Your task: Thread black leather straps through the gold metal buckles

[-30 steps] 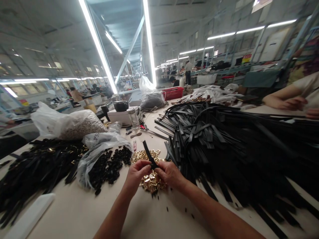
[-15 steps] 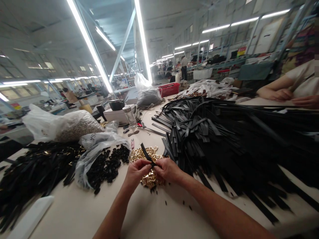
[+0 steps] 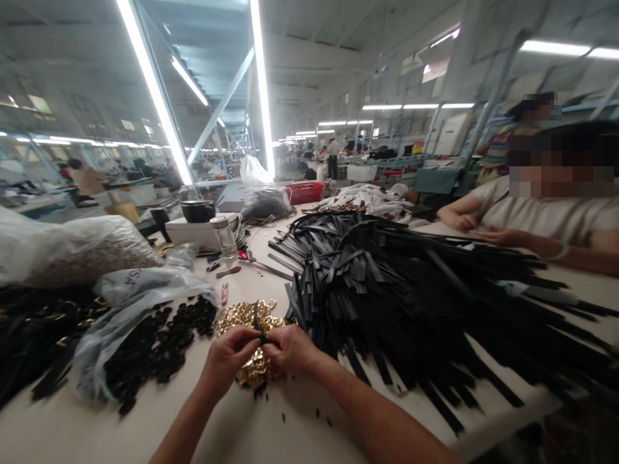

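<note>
Over a pile of small gold-coloured metal buckles (image 3: pixel 245 314), my two hands meet at the fingertips. Between them is a short black strap (image 3: pixel 256 316), its free end pointing up and away. My left hand (image 3: pixel 231 356) pinches the strap from the left with thumb and forefinger. My right hand (image 3: pixel 293 350) closes on it from the right, its thumb against the black piece. Whether a buckle or loop is on the strap at the fingertips is too small to tell. Left of the hands lies a heap of small black loops (image 3: pixel 167 341), partly under a clear plastic bag (image 3: pixel 140 283).
A large heap of black straps (image 3: pixel 358 264) covers the right side of the table (image 3: pixel 271 438). A glass jar (image 3: pixel 224 240), a white box (image 3: pixel 193 231) and a red basket (image 3: pixel 304 192) stand farther back. Across the right side sits a co-worker (image 3: pixel 527 219), hands over the table.
The view has swung right, so the table's things appear farther left and more of the co-worker shows. Both hands keep the strap pinched over the buckles.
</note>
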Demonstrator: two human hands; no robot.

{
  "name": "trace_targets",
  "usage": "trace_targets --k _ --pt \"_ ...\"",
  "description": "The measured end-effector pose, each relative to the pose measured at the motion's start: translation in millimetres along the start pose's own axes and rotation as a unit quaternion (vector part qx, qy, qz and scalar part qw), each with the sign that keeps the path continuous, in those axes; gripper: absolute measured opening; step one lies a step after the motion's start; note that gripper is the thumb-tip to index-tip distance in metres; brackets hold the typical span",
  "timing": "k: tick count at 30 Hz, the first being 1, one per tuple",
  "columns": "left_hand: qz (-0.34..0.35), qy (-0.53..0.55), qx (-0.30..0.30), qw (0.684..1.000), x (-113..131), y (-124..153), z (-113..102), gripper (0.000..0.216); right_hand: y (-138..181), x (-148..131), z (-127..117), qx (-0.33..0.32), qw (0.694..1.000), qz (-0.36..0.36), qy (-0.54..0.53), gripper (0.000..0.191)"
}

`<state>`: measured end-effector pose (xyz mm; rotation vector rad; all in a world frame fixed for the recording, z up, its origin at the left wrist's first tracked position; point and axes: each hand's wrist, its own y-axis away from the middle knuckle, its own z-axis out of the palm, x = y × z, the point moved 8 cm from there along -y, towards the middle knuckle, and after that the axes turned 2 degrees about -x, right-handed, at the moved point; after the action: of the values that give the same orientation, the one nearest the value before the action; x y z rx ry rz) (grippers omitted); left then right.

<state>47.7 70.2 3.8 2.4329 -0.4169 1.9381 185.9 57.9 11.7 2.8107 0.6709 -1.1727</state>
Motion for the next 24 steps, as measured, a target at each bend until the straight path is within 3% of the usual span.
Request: trace_targets --k 7,13,20,24 --pt "-0.093 0.11 0.001 0.99 -8 1 8 0.025 -6 10 10 -0.012 0.991 -0.031 -0.128 0.019" --pt "-0.078 0.132 0.022 0.988 -5 1 8 0.027 -6 16 17 -0.03 0.972 -0.004 -0.233 0.017" --pt "-0.045 0.067 0.015 0.997 -5 1 12 0.02 -7 17 17 -0.012 0.972 -0.004 -0.233 0.012" --pt "-0.08 0.12 -0.002 0.99 -6 5 15 0.025 -7 13 15 -0.019 0.969 -0.003 -0.245 0.015"
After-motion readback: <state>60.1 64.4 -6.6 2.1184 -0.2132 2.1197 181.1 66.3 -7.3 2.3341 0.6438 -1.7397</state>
